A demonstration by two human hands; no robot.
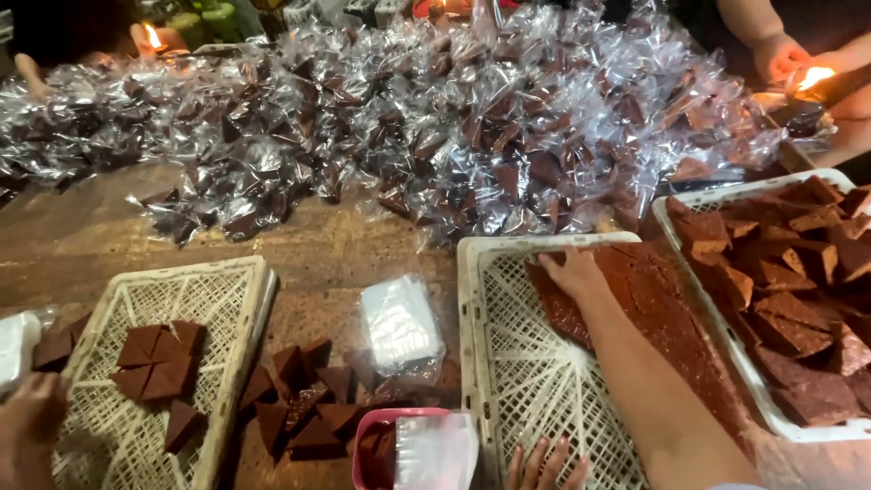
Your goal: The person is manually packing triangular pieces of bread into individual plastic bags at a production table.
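Wooden table [82, 236] fills frame; right hand [572, 270] lies flat, fingers spread, gripping nothing, on brown slab [653, 299] running toward lower right; left hand [547, 467] rests empty on tray [517, 381].

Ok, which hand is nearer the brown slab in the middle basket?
Right. The right hand rests on the brown slab's far left corner; the left hand lies at the white basket's near rim, clear of it.

A worn brown wooden tabletop [82, 240] fills the view, its surface mottled and scuffed. Beyond its far edge the room is dark, nearly black. Warm light comes from two small open flames, one near the far left corner [152, 37] and one near the far right corner [814, 77].
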